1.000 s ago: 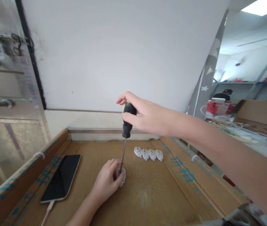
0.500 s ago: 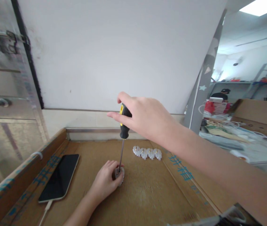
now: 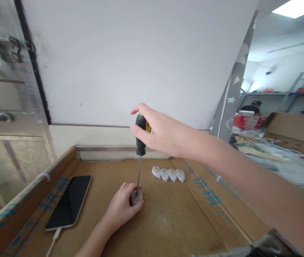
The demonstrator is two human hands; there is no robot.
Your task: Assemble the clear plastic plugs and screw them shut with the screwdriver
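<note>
My right hand [image 3: 154, 134] is wrapped round the black and yellow handle of a screwdriver [image 3: 140, 146], which stands nearly upright. Its metal shaft runs down to a small clear plastic part [image 3: 137, 198] on the cardboard. The thumb and fingers of my left hand [image 3: 123, 205] grip that part from the left side, hiding some of it. Whether a screw sits under the tip is too small to tell. A row of several similar clear plastic parts [image 3: 168, 174] lies farther back, right of the screwdriver.
A dark phone [image 3: 70, 201] with a white cable [image 3: 52, 241] lies at the left. Cardboard [image 3: 168, 221] with a raised left edge [image 3: 29, 189] covers the work surface. A white panel [image 3: 130, 64] stands behind. A person [image 3: 252, 107] is in the far right background.
The screwdriver handle has turned, so its yellow strip now faces right. My right fingers have shifted round it. My left hand still grips the plastic part, which shows slightly more.
</note>
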